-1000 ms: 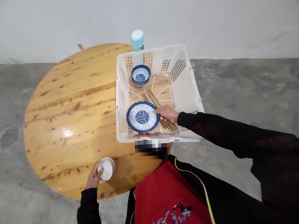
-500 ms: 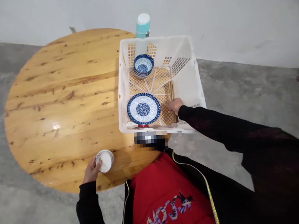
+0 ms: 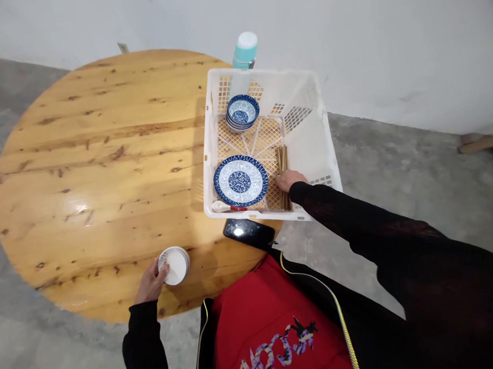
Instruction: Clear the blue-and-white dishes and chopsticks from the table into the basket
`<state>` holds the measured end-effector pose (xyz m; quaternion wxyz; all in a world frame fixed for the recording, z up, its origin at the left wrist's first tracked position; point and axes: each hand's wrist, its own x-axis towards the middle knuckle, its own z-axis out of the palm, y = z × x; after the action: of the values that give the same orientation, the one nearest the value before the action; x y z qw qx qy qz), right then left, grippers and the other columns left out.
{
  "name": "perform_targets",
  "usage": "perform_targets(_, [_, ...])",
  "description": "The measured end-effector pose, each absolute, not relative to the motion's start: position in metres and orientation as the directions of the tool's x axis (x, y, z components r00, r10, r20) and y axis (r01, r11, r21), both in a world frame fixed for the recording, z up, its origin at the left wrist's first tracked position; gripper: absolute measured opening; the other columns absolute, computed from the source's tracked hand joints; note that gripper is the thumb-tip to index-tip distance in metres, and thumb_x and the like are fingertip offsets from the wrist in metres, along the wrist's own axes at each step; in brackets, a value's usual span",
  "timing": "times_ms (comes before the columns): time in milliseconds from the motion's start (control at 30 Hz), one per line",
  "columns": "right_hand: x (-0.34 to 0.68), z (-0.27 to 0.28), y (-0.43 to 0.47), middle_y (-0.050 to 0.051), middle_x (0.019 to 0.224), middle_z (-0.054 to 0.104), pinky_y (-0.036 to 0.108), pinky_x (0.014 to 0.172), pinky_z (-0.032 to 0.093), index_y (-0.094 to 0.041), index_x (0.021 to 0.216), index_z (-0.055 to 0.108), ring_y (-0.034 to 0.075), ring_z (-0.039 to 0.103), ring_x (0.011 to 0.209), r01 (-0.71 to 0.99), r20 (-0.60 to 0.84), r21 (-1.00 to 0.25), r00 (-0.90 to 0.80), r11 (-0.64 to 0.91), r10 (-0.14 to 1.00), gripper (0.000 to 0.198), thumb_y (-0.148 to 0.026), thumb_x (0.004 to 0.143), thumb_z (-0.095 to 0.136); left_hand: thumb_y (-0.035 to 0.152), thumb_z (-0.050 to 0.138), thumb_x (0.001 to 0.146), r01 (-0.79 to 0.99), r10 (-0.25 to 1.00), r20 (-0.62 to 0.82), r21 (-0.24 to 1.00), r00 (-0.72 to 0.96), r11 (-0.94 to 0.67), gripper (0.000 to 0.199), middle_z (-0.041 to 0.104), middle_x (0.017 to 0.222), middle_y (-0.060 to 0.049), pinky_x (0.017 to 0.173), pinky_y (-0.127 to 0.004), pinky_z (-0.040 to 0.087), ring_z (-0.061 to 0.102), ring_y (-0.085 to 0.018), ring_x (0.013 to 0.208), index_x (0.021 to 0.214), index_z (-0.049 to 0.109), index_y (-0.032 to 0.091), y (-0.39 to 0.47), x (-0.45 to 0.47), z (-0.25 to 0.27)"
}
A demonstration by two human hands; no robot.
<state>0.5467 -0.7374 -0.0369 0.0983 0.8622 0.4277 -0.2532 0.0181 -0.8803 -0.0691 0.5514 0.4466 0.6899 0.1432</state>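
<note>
At the table's near edge, my left hand [image 3: 151,281] is closed on a small stack of white bowls [image 3: 177,266], with the thumb over the rim. The bowls are close to the tabletop; whether they touch it I cannot tell. Inside the white plastic basket [image 3: 328,140], my right hand [image 3: 291,180] is closed round a bundle of chopsticks [image 3: 284,157] lying along the right side. Left of that hand lies a blue-and-white plate [image 3: 240,180]. Blue-patterned bowls [image 3: 242,111] stand stacked toward the back. A white spoon [image 3: 220,206] with a red handle lies by the near wall.
A round wooden table [image 3: 115,153] carries the basket. Behind the basket stands a turquoise bottle with a white cap [image 3: 245,50]. In front of it lies a black phone [image 3: 249,234]. A white wall [image 3: 367,38] rises beyond the table.
The camera view has shifted slightly. Within the basket, my right hand and the chopsticks have moved a little toward the near wall. My left hand stays on the white bowls.
</note>
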Motion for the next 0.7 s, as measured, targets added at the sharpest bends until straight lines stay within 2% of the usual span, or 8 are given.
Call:
perform_targets(100, [0.543,-0.035,-0.739,0.030,0.133,0.067,0.038,0.096,0.051,-0.002,0.129,0.072,0.037,0.065,0.125,0.824,-0.527,0.031,0.494,-0.565,0.692,0.046,-0.034,0.104,0.050,0.064,0.066,0.065,0.472,0.767,-0.642,0.680,0.013,0.562,0.068,0.070,0.085,-0.007,0.063,-0.032,0.055,0.069,-0.029,0.086,0.112,0.063,0.016,-0.878,0.018,-0.067])
perform_targets(333, [0.538,-0.032,-0.742,0.027,0.136,0.067,0.038,0.098,0.051,-0.007,0.130,0.074,0.034,0.066,0.125,0.882,-0.529,0.129,0.447,-0.453,0.721,0.041,-0.028,0.103,0.050,0.062,0.066,0.068,0.491,0.775,-0.630,0.691,0.051,0.530,0.061,0.069,0.083,-0.005,0.057,-0.029,0.053,0.069,-0.026,0.081,0.109,0.062,0.017,-0.876,0.018,-0.063])
perform_targets(700, [0.540,-0.016,-0.746,0.028,0.133,0.068,0.038,0.097,0.052,-0.007,0.133,0.070,0.034,0.067,0.124,0.899,-0.507,0.177,0.432,-0.400,0.746,0.039,-0.027,0.104,0.054,0.047,0.072,0.068,0.374,0.752,-0.660,0.698,0.005,0.610,0.051,0.066,0.082,-0.003,0.053,-0.027,0.053,0.062,-0.020,0.071,0.108,0.060,0.018,-0.877,0.025,-0.055])
